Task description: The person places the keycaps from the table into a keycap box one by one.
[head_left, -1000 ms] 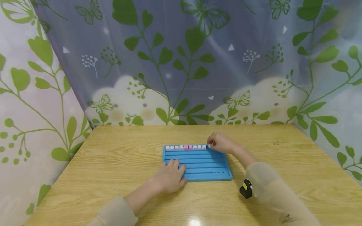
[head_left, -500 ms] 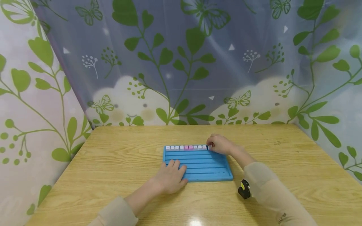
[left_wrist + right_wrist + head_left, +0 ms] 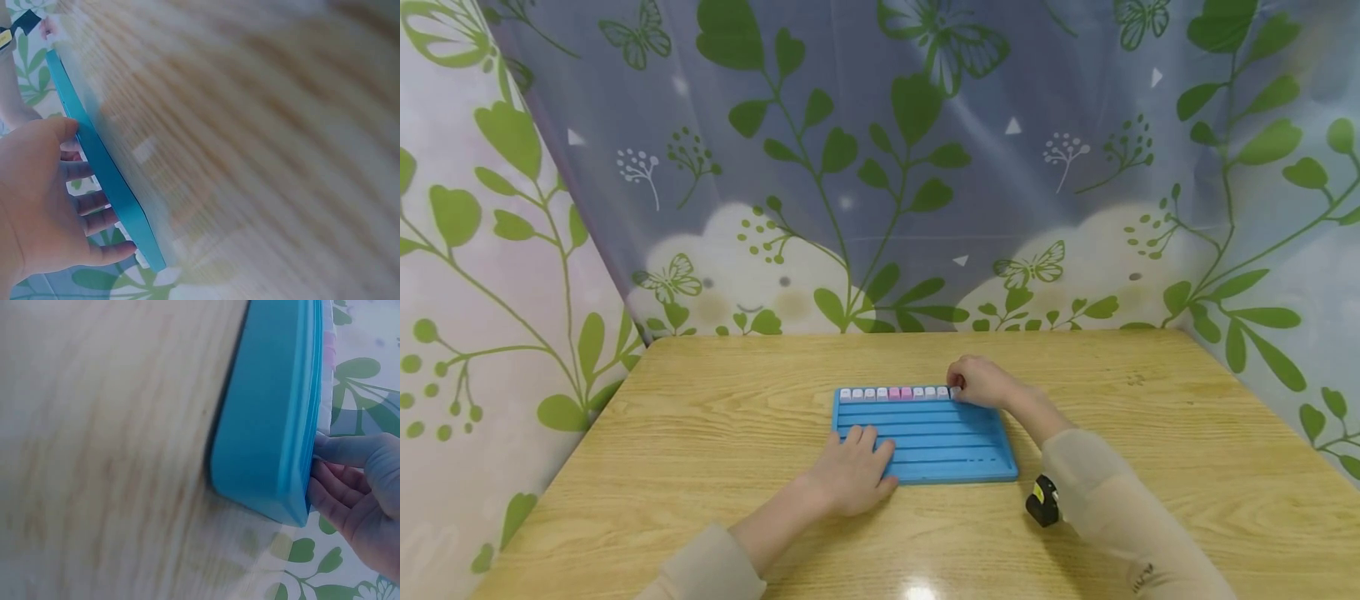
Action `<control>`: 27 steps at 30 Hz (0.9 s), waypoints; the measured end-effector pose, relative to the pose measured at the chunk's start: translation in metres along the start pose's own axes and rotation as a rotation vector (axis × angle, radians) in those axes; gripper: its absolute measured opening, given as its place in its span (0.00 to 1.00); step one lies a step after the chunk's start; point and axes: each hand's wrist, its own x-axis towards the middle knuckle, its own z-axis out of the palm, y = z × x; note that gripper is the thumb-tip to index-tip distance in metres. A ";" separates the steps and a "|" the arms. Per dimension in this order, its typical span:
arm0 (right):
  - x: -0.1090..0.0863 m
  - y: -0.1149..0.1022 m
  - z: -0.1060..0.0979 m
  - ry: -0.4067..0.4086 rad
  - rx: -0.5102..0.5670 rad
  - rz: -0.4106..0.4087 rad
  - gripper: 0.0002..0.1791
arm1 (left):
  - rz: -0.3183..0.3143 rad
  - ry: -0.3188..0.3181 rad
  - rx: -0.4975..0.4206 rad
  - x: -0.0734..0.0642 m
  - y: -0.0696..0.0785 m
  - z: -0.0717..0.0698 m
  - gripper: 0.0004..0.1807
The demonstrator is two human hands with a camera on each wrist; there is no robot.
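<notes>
A blue ridged tray (image 3: 932, 429) lies on the table, with a row of white keycaps (image 3: 870, 394) and two pink keycaps (image 3: 900, 393) along its far edge. My left hand (image 3: 853, 471) rests over the tray's near left part with fingers spread; in the left wrist view its thumb touches the tray's side wall (image 3: 103, 156). At the far right corner, my right hand (image 3: 987, 383) pinches a pale keycap (image 3: 955, 393) at the row's right end. The right wrist view shows thumb and fingertips right at the tray's rim, which hides most of that keycap.
The wooden table (image 3: 715, 400) runs back to a leaf-and-butterfly patterned curtain (image 3: 880, 167). A black wrist camera (image 3: 1042, 501) hangs under the right sleeve (image 3: 1112, 492), near the tray's front right corner.
My right hand has lowered slightly, and the pinched keycap now sits closer in line with the row. The right forearm has shifted a little left. The left hand stays put.
</notes>
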 end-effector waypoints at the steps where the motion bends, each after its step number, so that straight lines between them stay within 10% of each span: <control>1: 0.000 0.000 0.000 -0.001 0.003 0.003 0.04 | 0.000 0.001 0.001 0.000 0.000 0.000 0.27; 27: 0.001 -0.001 0.004 0.012 -0.006 0.008 0.05 | 0.015 0.026 0.016 -0.002 0.000 -0.002 0.25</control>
